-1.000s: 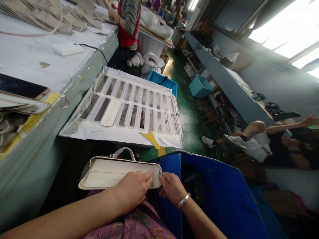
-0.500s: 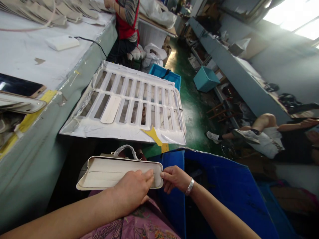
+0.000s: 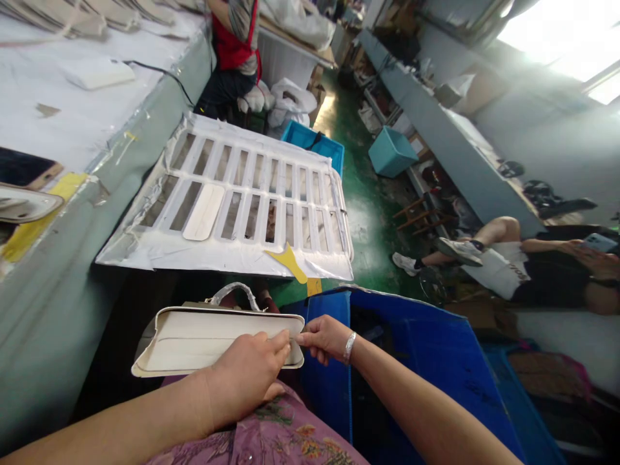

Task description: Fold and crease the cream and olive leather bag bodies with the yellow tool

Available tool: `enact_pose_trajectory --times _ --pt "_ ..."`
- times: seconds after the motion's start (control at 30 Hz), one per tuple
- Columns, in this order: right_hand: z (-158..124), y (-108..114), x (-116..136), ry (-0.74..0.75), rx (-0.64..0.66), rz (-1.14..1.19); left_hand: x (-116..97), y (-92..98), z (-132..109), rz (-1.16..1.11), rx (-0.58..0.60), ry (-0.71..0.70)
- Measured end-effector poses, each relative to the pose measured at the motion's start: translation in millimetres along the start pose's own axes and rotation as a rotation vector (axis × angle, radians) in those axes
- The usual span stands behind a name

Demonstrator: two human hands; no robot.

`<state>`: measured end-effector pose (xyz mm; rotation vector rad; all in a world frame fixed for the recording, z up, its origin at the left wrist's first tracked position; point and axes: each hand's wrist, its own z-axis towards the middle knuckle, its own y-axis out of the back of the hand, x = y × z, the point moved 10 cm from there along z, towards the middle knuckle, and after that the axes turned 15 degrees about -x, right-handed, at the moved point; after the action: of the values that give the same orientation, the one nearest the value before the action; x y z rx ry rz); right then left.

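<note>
A cream handbag (image 3: 194,339) lies across my lap with a long flat panel facing up and a raised rim around it. Its handle (image 3: 237,292), wrapped in clear film, sticks out on the far side. My left hand (image 3: 252,361) grips the bag near its right end, fingers resting on the panel and thumb at the near edge. At the bag's right end, my right hand (image 3: 322,340), below a silver bracelet (image 3: 349,347), is closed in a pinch on the rim. Whatever lies between those fingertips is too small to make out.
Ahead stands a white slatted rack (image 3: 232,252) bearing a cream strip (image 3: 203,213) and a yellow cutout (image 3: 289,261). A blue bin (image 3: 407,361) is at my right, a workbench (image 3: 130,142) at my left. One person (image 3: 237,51) sits ahead; another (image 3: 504,258) sits at right holding a phone.
The whole view has shifted slightly, so bag, hands and rack appear a little further left. Both hands keep their hold on the handbag, with the right fingertips still at its end.
</note>
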<state>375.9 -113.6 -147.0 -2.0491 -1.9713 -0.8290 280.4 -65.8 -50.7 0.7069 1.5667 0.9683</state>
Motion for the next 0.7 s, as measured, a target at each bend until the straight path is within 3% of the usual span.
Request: enact_pose_trajectory --times 0.13,0.27,0.47,0.53,0.6,0.63,0.7 --pt "-3.3 -4.8 -9.7 0.04 0.013 0.098 -1.9 9.5 -11.0 -0.09 -0.03 -0.045" --pt "-8.0 -10.5 -12.0 0.107 0.02 0.166 -0.8 8.7 -26.7 -0.042 -0.09 -0.029" --pt "-18.9 -16.2 -0.9 0.155 0.032 0.072 -14.8 10.2 -39.1 0.019 -0.15 0.011" --pt "-23.6 -18.1 5.4 0.165 0.049 0.009 -23.2 25.7 -51.0 -0.059 -0.182 -0.04" --pt "-21.7 -11.0 4.6 0.128 -0.014 -0.103 -22.8 53.4 -71.2 -0.197 -0.305 -0.077" --pt "-20.2 -9.1 5.6 0.129 -0.023 -0.136 -11.9 71.4 -84.4 -0.257 -0.424 -0.035" --pt "-16.5 -7.9 7.9 0.152 -0.018 -0.188 36.7 103.1 -119.9 -0.318 -0.714 0.226"
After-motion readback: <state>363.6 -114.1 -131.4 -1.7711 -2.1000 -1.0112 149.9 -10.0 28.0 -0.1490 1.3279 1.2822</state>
